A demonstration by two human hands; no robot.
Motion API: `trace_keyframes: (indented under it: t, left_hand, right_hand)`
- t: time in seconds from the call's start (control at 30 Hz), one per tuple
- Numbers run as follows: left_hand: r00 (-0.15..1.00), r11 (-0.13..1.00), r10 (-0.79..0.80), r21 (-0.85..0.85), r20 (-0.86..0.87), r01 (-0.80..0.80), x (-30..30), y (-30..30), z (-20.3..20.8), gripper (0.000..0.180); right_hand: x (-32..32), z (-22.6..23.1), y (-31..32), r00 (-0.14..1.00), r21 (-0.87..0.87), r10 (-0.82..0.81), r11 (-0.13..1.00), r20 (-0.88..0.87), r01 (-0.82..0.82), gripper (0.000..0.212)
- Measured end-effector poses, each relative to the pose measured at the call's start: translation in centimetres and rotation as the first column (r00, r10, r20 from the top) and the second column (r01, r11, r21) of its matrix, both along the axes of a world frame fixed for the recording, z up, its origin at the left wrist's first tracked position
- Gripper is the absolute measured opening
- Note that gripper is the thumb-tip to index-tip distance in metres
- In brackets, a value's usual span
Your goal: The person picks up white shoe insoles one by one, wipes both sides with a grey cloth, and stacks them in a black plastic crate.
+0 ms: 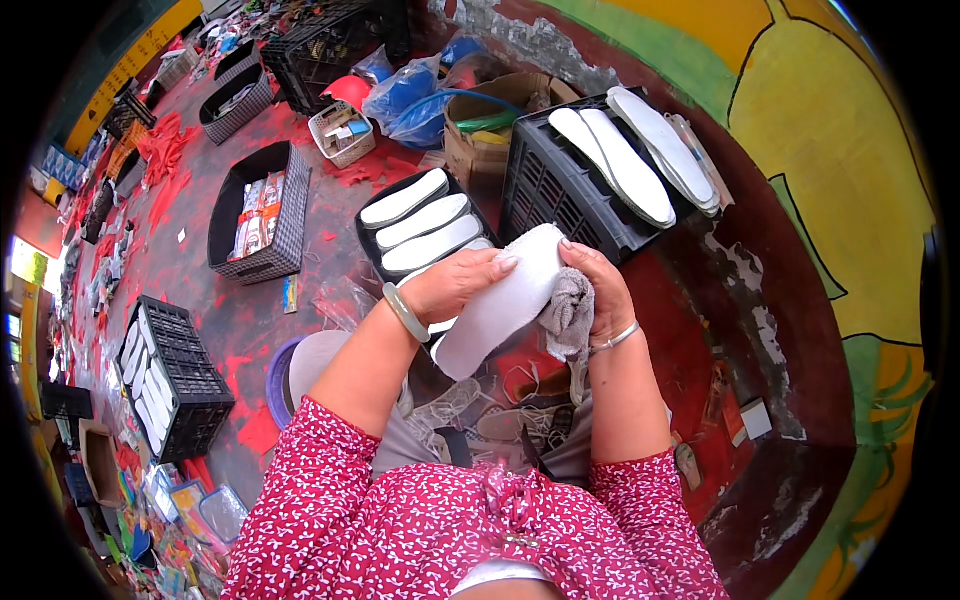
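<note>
The black crate (542,185) bears white insoles (628,167) lying side by side on top, the right-hand ones seemingly stacked.

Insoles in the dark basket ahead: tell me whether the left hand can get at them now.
Probably not yet: the left hand grips another insole, though the farther insoles in the basket lie uncovered close by.

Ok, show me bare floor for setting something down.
Mostly bare floor lies between the grey basket of packets and the left-hand black crate; a narrower strip separates that basket from the insole tray. Crowded: the right-hand crate, topped with insoles, and the lower-left pile.
</note>
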State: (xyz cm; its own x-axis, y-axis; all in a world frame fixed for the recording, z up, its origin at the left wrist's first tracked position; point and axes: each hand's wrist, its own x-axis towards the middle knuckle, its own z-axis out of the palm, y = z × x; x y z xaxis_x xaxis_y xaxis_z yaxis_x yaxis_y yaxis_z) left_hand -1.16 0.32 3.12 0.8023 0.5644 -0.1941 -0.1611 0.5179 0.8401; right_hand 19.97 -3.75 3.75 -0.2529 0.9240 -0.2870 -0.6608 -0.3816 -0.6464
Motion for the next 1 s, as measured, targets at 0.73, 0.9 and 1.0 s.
trace_keyframes:
  t: [0.73,0.9,1.0]
  left_hand:
    - [0.927,0.952,0.266,-0.225,0.263,-0.209,2.4,-0.4,-2.2,0.05]
    - [0.959,0.986,0.167,-0.069,0.228,-0.155,2.1,-1.3,-1.9,0.048]
    - [0.993,0.995,0.042,0.088,0.109,-0.052,2.2,-1.9,-1.8,0.055]
  right_hand:
    - [-4.9,-3.2,0.7,0.518,0.737,-0.583,0.66,0.626,-0.148,0.034]
    - [-6.3,-3.4,0.5,0.079,0.801,-0.808,0.559,0.584,-0.215,0.039]
    - [-5.3,-3.2,1.2,0.187,0.805,-0.79,0.593,0.584,-0.009,0.032]
